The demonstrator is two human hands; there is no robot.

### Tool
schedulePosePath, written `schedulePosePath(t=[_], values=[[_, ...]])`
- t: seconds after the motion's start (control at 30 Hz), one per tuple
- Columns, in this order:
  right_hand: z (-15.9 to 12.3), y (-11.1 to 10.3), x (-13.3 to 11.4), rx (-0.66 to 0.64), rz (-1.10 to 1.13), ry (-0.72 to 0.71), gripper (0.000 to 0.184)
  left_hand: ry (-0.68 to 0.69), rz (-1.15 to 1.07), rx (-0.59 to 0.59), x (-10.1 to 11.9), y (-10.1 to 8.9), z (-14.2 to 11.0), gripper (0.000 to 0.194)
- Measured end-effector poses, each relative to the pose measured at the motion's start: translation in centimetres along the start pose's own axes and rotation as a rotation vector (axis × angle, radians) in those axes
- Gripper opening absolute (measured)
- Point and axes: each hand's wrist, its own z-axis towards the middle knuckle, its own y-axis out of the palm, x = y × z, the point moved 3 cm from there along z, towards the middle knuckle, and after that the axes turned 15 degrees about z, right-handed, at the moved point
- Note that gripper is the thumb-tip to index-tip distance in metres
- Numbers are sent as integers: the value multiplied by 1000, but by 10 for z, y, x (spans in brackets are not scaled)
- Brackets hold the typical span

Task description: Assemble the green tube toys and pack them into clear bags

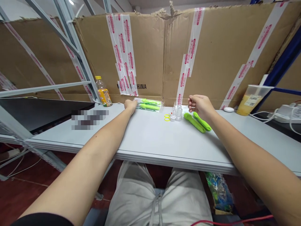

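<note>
My left hand (130, 106) is closed on the left end of a clear plastic bag (161, 107). Inside the bag lie two long bright-green pieces (150, 107). My right hand (199, 104) hovers over the table with its fingers curled; whether anything is in them is hidden. Just below it, two loose green plastic pieces (195, 122) lie side by side at a slant. Between the hands stand small clear plastic bottle-like parts (178, 113), next to two yellow rings (166, 117). A flat clear packet (185, 109) lies close to my right fingertips.
A juice bottle (104, 94) with a yellow cap stands at the back left. On the right are a plastic cup (249, 100) with a straw, a white oval case (228, 109) and a power strip (289, 111). Taped cardboard (150, 56) walls off the table's back.
</note>
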Motion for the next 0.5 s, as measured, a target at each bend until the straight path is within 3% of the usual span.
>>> schedulePosePath(t=[0.13,0.27,0.4,0.5], values=[[6,-10,1,35,-29,-30,18,167,103,89,17,-7,-20,33],[8,-16,4,62,-88,-28,18,433,175,67,42,-1,-45,38],[13,-16,2,59,-158,-55,20,856,410,93,67,10,-66,41],[21,-19,-2,61,-239,-108,21,969,409,100,72,15,-74,44]])
